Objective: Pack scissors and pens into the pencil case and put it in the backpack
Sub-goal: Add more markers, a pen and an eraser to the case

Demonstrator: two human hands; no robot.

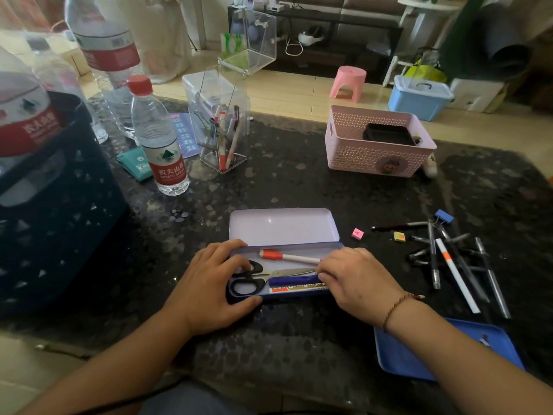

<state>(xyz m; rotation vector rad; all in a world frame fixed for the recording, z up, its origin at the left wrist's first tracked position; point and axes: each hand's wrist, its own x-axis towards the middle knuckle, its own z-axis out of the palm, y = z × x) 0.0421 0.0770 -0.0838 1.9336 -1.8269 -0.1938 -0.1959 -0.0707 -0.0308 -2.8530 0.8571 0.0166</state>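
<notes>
An open tin pencil case (282,226) lies in the middle of the dark table, its lilac lid tipped back. Inside it lie black-handled scissors (248,278), a white pen with an orange cap (287,256) and a dark blue pen (294,280). My left hand (209,290) grips the case's left end, thumb on the front wall and fingers over the rim by the scissor handles. My right hand (356,283) rests on the case's right end, fingertips touching the blue pen. Several more pens (457,262) lie scattered to the right. No backpack is visible.
A blue tray (419,357) sits near my right forearm. A pink basket (378,145) stands at the back right, a clear pen holder (221,136) and water bottles (160,139) at the back left, a dark crate (54,211) far left. Small erasers (357,233) and a blue clip (444,217) lie nearby.
</notes>
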